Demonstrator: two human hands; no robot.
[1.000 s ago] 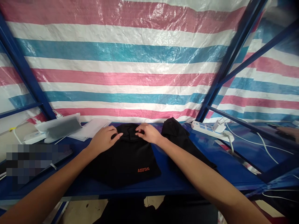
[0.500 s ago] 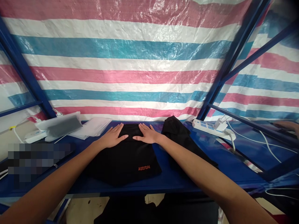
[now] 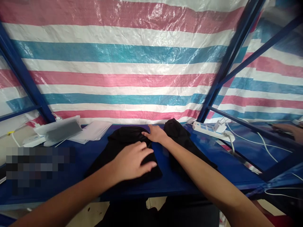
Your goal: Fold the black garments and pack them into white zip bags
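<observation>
A black folded garment (image 3: 104, 159) lies in front of me on the blue table, its far end bunched into a raised, loose fold. Above its near right part is my left hand (image 3: 134, 160), palm down with thumb and fingers apart; it hides much of the cloth. My right hand (image 3: 156, 133) rests at the far right corner of the garment, thumb against the fabric and index finger stretched apart from it. Its other fingers are partly hidden. To the right, under my right forearm, lies a second black cloth piece (image 3: 176, 134), crumpled at its far end.
White papers (image 3: 91, 132) and a tablet-like device (image 3: 62, 129) are at the back left, near a blurred-out patch. A power strip (image 3: 208, 127) with chargers and cables sits at the back right. Blue frame posts (image 3: 216, 85) and a striped sheet enclose the table. Another person's hand shows far right.
My left hand has come off the far end, moving nearer and right over the orange lettering, now out of sight. My right hand shifted slightly right. The flat far end became bunched.
</observation>
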